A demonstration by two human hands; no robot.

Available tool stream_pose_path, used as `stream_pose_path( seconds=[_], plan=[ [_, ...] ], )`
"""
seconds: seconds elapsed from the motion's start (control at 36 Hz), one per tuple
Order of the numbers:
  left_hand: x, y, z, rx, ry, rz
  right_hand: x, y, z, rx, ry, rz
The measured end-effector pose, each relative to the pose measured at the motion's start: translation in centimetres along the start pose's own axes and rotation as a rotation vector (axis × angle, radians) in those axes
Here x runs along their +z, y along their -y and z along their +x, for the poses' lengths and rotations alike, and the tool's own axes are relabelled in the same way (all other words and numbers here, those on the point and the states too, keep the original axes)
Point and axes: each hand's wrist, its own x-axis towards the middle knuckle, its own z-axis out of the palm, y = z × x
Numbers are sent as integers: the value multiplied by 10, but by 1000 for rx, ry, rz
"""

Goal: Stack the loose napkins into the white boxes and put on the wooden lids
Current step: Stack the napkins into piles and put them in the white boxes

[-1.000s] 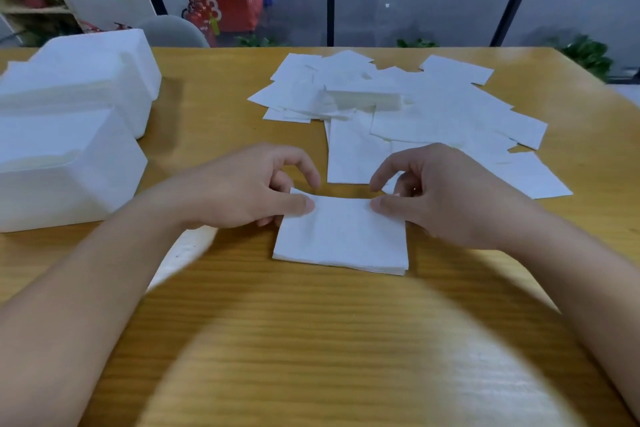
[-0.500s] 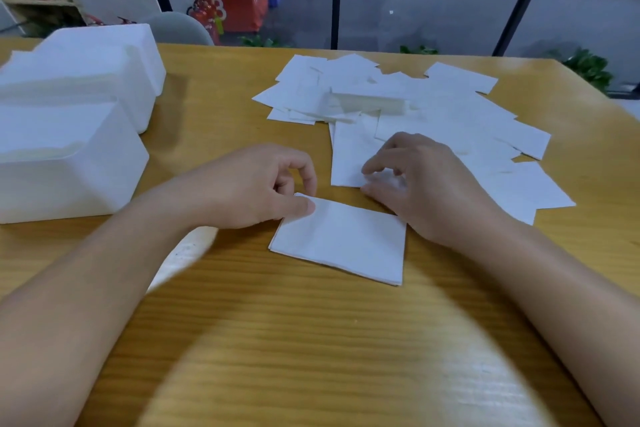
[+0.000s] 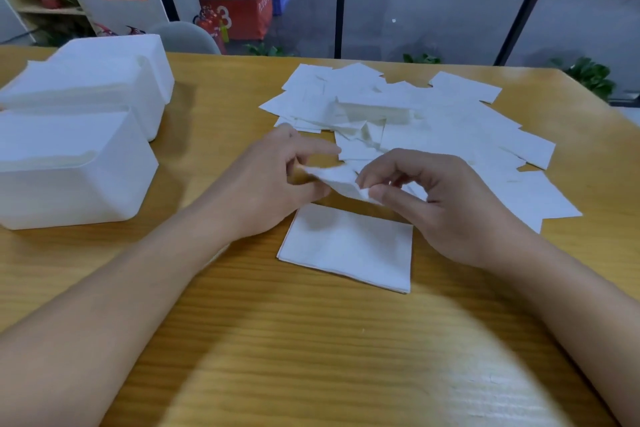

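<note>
A small neat stack of white napkins [image 3: 349, 248] lies flat on the wooden table in front of me. Just above it, my left hand [image 3: 277, 184] and my right hand [image 3: 440, 204] together pinch one loose napkin [image 3: 337, 178], lifted off the table between them. Behind my hands a wide scatter of loose napkins [image 3: 433, 128] covers the middle and right of the table. Three white boxes stand at the left: a near box [image 3: 69, 184], a middle box [image 3: 86, 90] and a far box [image 3: 138, 48]. No wooden lid is in view.
The wooden table [image 3: 311, 357] ends at the far edge before a glass wall with black frames. A grey chair back [image 3: 183, 36] shows behind the far table edge. A red crate stands beyond the glass.
My right hand reached into the scatter and drew one napkin back. Both hands lifted off the small stack and now hold that napkin above it.
</note>
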Motion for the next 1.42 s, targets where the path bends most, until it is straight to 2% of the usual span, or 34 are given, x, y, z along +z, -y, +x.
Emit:
stream_pose_path(
  seconds=[0.08, 0.22, 0.39, 0.56, 0.67, 0.83, 1.0, 1.14, 1.28, 1.42],
  plan=[
    [-1, 2, 3, 34, -86, 36, -6, 2, 0, 11, -1, 64],
    [-7, 3, 3, 104, -136, 31, -15, -3, -3, 155, 25, -68],
    [-4, -6, -2, 185, -97, 105, -13, 18, -4, 114, -67, -10],
    [-3, -12, -4, 261, -170, 193, 4, 22, -8, -5, -105, -239],
    [-2, -15, -5, 280, -185, 136, 10, 17, -6, -54, -195, -260],
    [-2, -9, -5, 204, -131, 49, 0, 10, -8, 53, -274, -229],
    [-9, -7, -1, 164, -154, -137, -13, 17, -6, 87, -302, -32],
    [-20, -10, -2, 83, -52, -348, -28, 25, -7, 280, -166, 118],
    [-29, -8, -5, -72, 256, -278, -27, 20, -7, 403, 64, -1],
    [-27, -4, -6, -114, 378, -188, -18, 15, -10, 400, 169, -130]
  ],
)
